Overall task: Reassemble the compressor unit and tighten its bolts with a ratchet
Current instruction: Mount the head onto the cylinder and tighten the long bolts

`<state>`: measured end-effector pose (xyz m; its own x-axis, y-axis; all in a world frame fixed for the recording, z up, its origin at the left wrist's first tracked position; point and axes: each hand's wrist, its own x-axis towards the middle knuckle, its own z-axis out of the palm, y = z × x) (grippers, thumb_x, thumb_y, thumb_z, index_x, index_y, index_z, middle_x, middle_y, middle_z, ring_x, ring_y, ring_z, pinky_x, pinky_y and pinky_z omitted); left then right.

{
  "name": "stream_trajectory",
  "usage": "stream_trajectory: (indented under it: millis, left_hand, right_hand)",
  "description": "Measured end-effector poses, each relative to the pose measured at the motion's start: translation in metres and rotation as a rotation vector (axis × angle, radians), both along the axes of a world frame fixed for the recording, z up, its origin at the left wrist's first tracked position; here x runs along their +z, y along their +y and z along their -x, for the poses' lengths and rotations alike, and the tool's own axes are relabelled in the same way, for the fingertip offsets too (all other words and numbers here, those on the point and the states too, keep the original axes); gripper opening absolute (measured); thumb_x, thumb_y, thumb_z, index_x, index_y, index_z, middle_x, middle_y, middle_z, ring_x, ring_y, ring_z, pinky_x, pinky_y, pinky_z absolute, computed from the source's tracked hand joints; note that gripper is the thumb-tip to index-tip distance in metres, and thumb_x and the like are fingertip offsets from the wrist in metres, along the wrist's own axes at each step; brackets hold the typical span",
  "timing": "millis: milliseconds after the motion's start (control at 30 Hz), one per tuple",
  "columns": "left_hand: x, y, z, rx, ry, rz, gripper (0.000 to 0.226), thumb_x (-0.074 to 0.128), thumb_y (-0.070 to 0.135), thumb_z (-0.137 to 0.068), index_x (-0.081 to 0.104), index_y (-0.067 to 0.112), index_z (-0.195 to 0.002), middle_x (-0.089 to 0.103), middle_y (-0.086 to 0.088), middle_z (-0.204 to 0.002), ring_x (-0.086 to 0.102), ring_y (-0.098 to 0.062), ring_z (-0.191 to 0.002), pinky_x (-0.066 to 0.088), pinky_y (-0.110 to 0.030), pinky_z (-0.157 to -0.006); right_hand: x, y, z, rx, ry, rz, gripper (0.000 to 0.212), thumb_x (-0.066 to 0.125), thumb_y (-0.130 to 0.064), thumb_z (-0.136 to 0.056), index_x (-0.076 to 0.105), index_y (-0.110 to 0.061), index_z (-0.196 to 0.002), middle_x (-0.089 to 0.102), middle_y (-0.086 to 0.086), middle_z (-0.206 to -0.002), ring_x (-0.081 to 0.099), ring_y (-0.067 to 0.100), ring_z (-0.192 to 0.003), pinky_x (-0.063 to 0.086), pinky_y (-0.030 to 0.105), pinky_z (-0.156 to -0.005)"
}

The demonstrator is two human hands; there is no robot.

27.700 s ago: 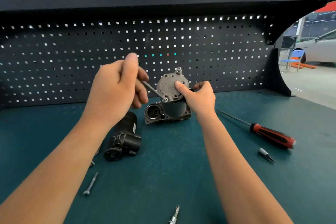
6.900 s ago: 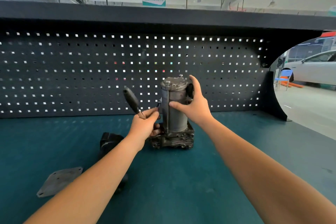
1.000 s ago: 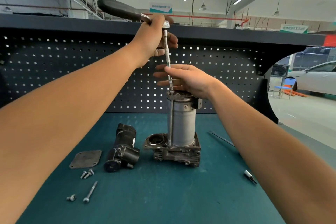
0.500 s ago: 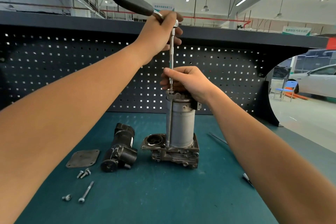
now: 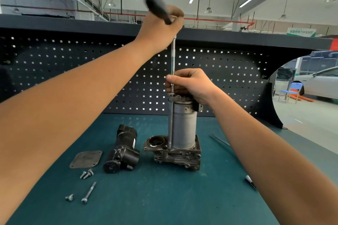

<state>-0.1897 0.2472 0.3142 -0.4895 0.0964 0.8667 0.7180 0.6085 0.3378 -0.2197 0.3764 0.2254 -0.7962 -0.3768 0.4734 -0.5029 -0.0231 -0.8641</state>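
Observation:
The grey compressor unit (image 5: 183,129) stands upright on the teal bench mat, its cylinder rising from a cast base. A ratchet (image 5: 158,8) with a black handle sits high above it, and a long thin extension (image 5: 173,60) runs straight down to a bolt at the cylinder's top rim. My left hand (image 5: 161,29) grips the ratchet at its head, the handle blurred. My right hand (image 5: 190,86) is curled round the lower end of the extension and rests on the cylinder's cap.
A black motor part (image 5: 123,150) lies left of the compressor, beside a flat grey cover plate (image 5: 86,159). Loose bolts (image 5: 87,174) and a long bolt (image 5: 89,192) lie near the front left. A bit (image 5: 249,181) lies at the right. The pegboard (image 5: 73,71) closes the back.
The ratchet handle has swung from pointing left toward the upper middle as my left hand turns it. My right hand stays on the extension at the cylinder's top.

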Motion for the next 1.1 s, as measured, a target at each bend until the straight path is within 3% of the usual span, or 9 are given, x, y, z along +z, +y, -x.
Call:
stream_trajectory:
  millis: [133, 267, 367, 533, 667, 733, 867, 933, 1100]
  left_hand:
    - [-0.007, -0.017, -0.021, -0.258, -0.037, -0.317, 0.019, 0.059, 0.024, -0.089, 0.058, 0.019, -0.107, 0.057, 0.011, -0.100, 0.053, 0.006, -0.088, 0.043, -0.010, -0.073]
    - [-0.023, -0.031, -0.038, -0.100, 0.168, -0.197, 0.027, 0.063, 0.020, -0.086, 0.058, 0.008, -0.110, 0.056, 0.007, -0.096, 0.057, 0.004, -0.088, 0.048, -0.011, -0.073]
    - [-0.024, -0.037, -0.050, -0.189, 0.259, -0.215, 0.004, 0.056, 0.022, -0.089, 0.057, 0.020, -0.092, 0.059, 0.007, -0.087, 0.062, 0.000, -0.074, 0.052, -0.016, -0.060]
    - [-0.018, -0.044, -0.045, -0.406, -0.045, -0.426, 0.007, 0.049, 0.019, -0.094, 0.054, 0.020, -0.089, 0.067, 0.002, -0.094, 0.068, -0.011, -0.085, 0.053, -0.022, -0.064]
    - [-0.018, -0.048, -0.037, -0.495, -0.206, -0.582, 0.011, 0.044, 0.020, -0.097, 0.051, 0.017, -0.089, 0.067, 0.001, -0.100, 0.067, -0.011, -0.087, 0.053, -0.024, -0.065]
    - [-0.020, -0.047, -0.039, -0.444, -0.184, -0.488, 0.008, 0.044, 0.022, -0.097, 0.049, 0.021, -0.091, 0.064, 0.004, -0.102, 0.065, -0.009, -0.091, 0.055, -0.027, -0.073]
    - [-0.019, -0.026, -0.061, -0.170, 0.237, 0.049, 0.013, 0.049, 0.024, -0.093, 0.058, 0.015, -0.093, 0.057, 0.011, -0.088, 0.055, 0.011, -0.082, 0.046, -0.014, -0.077]
    - [-0.020, -0.020, -0.063, -0.148, 0.346, 0.150, 0.015, 0.050, 0.025, -0.091, 0.059, 0.013, -0.092, 0.058, 0.006, -0.087, 0.057, 0.007, -0.083, 0.046, -0.015, -0.079]
    - [-0.020, -0.026, -0.042, -0.376, -0.018, -0.538, 0.010, 0.050, 0.023, -0.092, 0.051, 0.015, -0.087, 0.060, 0.002, -0.090, 0.064, -0.011, -0.090, 0.054, -0.024, -0.068]
  right_hand:
    - [0.000, -0.001, -0.001, -0.009, 0.037, -0.031, 0.007, 0.071, -0.012, -0.079, 0.070, -0.009, -0.073, 0.072, 0.004, -0.068, 0.068, 0.014, -0.062, 0.058, 0.025, -0.064]
    - [0.000, -0.002, -0.001, -0.007, 0.060, -0.027, 0.011, 0.073, -0.013, -0.078, 0.072, -0.013, -0.066, 0.071, 0.005, -0.067, 0.067, 0.014, -0.060, 0.057, 0.025, -0.063]
    - [-0.001, 0.000, 0.000, -0.015, 0.046, -0.025, 0.011, 0.073, -0.013, -0.077, 0.072, -0.012, -0.067, 0.071, 0.004, -0.067, 0.067, 0.014, -0.060, 0.056, 0.023, -0.059]
    - [0.001, 0.004, 0.002, 0.068, -0.041, 0.040, 0.006, 0.064, -0.011, -0.084, 0.069, -0.010, -0.084, 0.073, 0.003, -0.078, 0.069, 0.013, -0.076, 0.057, 0.023, -0.073]
    - [0.001, 0.004, -0.001, 0.110, -0.057, 0.018, 0.011, 0.056, -0.004, -0.089, 0.066, -0.006, -0.091, 0.073, 0.002, -0.073, 0.070, 0.011, -0.070, 0.054, 0.019, -0.064]
    - [0.000, 0.003, -0.002, 0.087, -0.037, 0.038, 0.008, 0.059, -0.004, -0.087, 0.067, -0.004, -0.086, 0.072, 0.002, -0.068, 0.069, 0.010, -0.064, 0.055, 0.020, -0.062]
    - [-0.002, 0.003, -0.002, 0.029, -0.016, 0.074, 0.004, 0.067, -0.004, -0.081, 0.069, -0.004, -0.078, 0.072, 0.005, -0.069, 0.068, 0.013, -0.063, 0.058, 0.024, -0.062]
    - [-0.003, 0.002, -0.002, 0.013, -0.012, 0.090, 0.005, 0.069, -0.005, -0.079, 0.069, -0.004, -0.075, 0.072, 0.006, -0.069, 0.068, 0.012, -0.061, 0.055, 0.022, -0.058]
    - [0.002, 0.003, -0.002, 0.067, -0.052, 0.060, 0.008, 0.059, -0.008, -0.087, 0.068, -0.006, -0.088, 0.074, -0.001, -0.084, 0.068, 0.010, -0.071, 0.057, 0.022, -0.067]
